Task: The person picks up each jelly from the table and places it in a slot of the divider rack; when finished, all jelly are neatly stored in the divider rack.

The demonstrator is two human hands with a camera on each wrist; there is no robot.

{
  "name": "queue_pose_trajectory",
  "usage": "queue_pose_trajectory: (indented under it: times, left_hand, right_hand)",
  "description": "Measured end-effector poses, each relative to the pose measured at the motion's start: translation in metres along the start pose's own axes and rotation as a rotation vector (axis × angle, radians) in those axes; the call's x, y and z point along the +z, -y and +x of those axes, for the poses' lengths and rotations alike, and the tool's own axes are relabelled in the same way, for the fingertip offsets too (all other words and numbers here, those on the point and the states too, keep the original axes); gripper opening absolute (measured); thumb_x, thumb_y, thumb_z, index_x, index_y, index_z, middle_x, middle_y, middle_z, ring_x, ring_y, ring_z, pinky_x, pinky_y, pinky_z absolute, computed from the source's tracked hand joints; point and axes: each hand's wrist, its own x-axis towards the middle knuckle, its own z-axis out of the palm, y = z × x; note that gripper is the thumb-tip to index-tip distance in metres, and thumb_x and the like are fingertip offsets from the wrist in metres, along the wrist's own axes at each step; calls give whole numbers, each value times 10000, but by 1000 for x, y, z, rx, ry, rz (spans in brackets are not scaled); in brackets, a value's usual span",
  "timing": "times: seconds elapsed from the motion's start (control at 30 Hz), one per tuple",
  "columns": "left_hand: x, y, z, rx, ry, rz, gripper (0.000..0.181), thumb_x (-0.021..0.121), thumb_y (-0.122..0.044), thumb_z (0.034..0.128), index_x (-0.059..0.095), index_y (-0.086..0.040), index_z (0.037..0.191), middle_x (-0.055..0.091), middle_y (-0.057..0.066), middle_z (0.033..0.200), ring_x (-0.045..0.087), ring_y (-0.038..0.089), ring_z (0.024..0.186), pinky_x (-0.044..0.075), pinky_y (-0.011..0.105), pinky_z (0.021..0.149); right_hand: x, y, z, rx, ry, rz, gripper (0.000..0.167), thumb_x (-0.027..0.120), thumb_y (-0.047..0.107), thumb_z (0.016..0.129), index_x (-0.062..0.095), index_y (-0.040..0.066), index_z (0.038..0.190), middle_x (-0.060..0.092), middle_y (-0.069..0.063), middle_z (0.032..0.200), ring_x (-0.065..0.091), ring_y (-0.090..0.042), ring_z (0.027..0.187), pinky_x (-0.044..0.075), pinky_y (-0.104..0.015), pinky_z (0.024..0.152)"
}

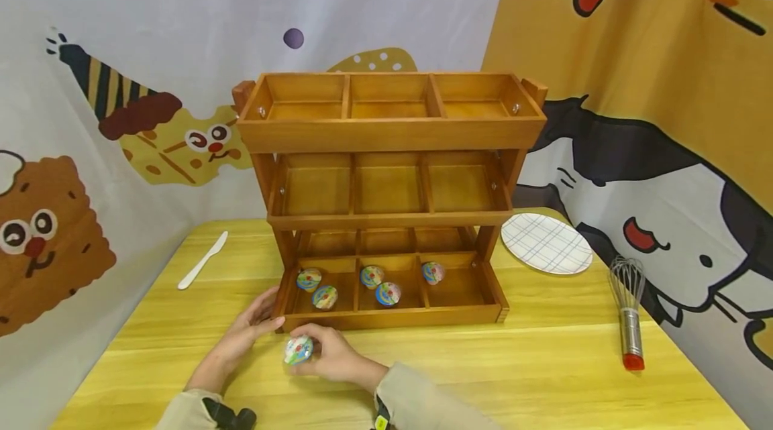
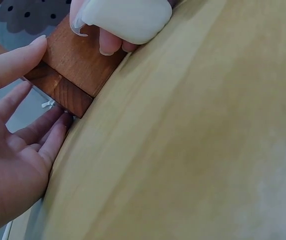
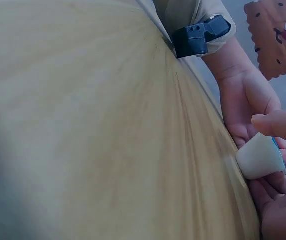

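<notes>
My right hand (image 1: 337, 355) holds a small jelly cup (image 1: 298, 350) with a colourful lid, just in front of the left end of the three-tier wooden shelf (image 1: 392, 137). In the left wrist view this cup (image 2: 133, 19) shows its smooth white side, close to the tabletop. At the front left corner of the bottom tray, my left hand (image 1: 243, 329) grips the wood, thumb at the front and fingers at the side. Other jelly cups lie in the bottom tray: two in the left compartment, two in the middle, and one (image 1: 433, 273) in the right.
A white plastic knife (image 1: 204, 260) lies on the table to the left. Right of the shelf are a checked plate (image 1: 546, 243) and a whisk (image 1: 630, 323) with a red handle end. Printed cloth (image 1: 199, 7) hangs behind and beside the table.
</notes>
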Motion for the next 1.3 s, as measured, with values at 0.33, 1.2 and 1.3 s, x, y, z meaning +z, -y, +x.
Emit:
queue_pose_trajectory:
  times: [0.33, 1.2, 1.3]
  left_hand:
    - [0, 2, 1, 14, -6, 7, 685, 556, -189, 863, 159, -179, 1422, 210, 190, 1447, 204, 362, 1308, 223, 547, 1037]
    - [-1, -6, -1, 28, -21, 39, 679, 553, -183, 867, 166, -136, 1423, 231, 205, 1435, 237, 346, 1285, 323, 233, 930]
    - [1, -5, -2, 29, -12, 36, 682, 555, -190, 866, 166, -131, 1423, 228, 207, 1436, 258, 316, 1282, 340, 172, 903]
  right_hand:
    - [-2, -1, 0, -38, -4, -26, 502, 714, 201, 739, 512, 102, 1188, 573, 27, 1107, 548, 25, 898, 432, -121, 797]
    - [-156, -24, -130, -145, -18, 114, 568, 689, 56, 717, 441, -94, 1206, 517, -282, 1164, 565, -55, 1008, 437, -207, 900]
    - [-183, -25, -147, -149, -98, 97, 562, 676, 31, 734, 417, -125, 1207, 511, -309, 1153, 575, -55, 1000, 463, -208, 863]
